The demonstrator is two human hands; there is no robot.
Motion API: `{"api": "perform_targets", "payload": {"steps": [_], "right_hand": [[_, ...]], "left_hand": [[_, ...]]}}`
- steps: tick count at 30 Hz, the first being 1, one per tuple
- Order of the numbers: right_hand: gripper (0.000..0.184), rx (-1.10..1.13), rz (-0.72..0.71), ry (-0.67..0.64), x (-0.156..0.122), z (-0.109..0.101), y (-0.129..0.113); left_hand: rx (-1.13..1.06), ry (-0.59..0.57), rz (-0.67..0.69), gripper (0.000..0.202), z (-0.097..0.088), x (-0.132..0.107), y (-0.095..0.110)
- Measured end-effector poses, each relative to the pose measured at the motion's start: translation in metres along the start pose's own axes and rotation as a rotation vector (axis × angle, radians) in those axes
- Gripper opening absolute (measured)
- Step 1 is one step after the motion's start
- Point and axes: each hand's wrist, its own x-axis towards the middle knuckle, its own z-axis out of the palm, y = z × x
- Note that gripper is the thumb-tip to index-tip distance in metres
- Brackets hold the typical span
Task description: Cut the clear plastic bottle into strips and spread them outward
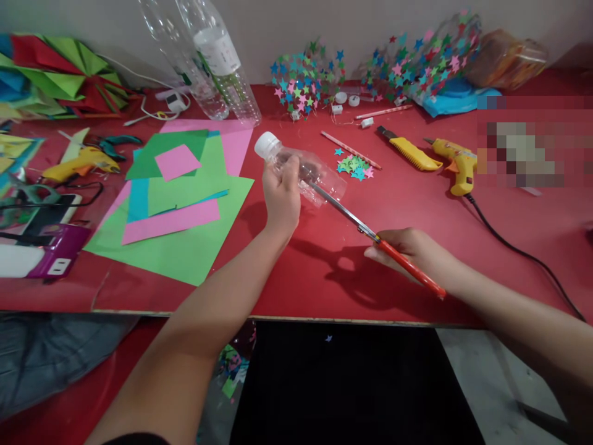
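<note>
Slantwise, bottle (328, 170) with cap (267, 145) upper left.

On the bench (500, 216) I observe a yellow cutter (416, 152) beside a corded glue gun (459, 165); coloured paper sheets (208, 238) lie overlapping

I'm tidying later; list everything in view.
Bottle piece: 1, clear, centre
Scissors: 1, red-handled, centre
Tall bottles: 2, clear, back
Paper sheets: several, multicoloured, left
Loose stars: pile, multicoloured, centre
Star-covered pieces: several, multicoloured, back
Sticks: 2, pinkish, centre
Cutter: 1, yellow, right
Glue guns: 2, yellow, left and right
Packet: 1, blue, back
Wrapped bundle: 1, orange, back
Folded paper: 1, multicoloured, left
Device: 1, purple-white, left
Other clutter: uncertain count, mixed, left
Scraps: several, multicoloured, floor
Table: 1, red, beneath
Left hand: 1, on bottle piece
Right hand: 1, on scissors
</note>
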Motion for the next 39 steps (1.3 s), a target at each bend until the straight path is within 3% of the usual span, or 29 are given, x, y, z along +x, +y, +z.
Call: {"api": "perform_targets", "payload": {"steps": [11, 22, 31, 39], "right_hand": [[0.05, 0.013, -0.002, -0.018, -0.002, -0.004, -0.001], [0.052, 0.043, -0.009, -0.031, 0.0, -0.001, 0.0], [0.052, 0.07, -0.013, -0.018, -0.002, -0.002, -0.002], [0.054, 0.023, -0.002, 0.002, 0.0, 0.001, -0.001]], "left_hand": [[-0.088, 0.002, -0.025, 0.021, 0.009, -0.003, 0.02], [-0.049, 0.004, -0.053, 0.028, 0.007, -0.004, 0.011], [-0.097, -0.039, -0.046, 0.015, 0.015, -0.01, 0.02], [-0.114, -0.043, -0.029, 0.019, 0.013, -0.008, 0.014]]}}
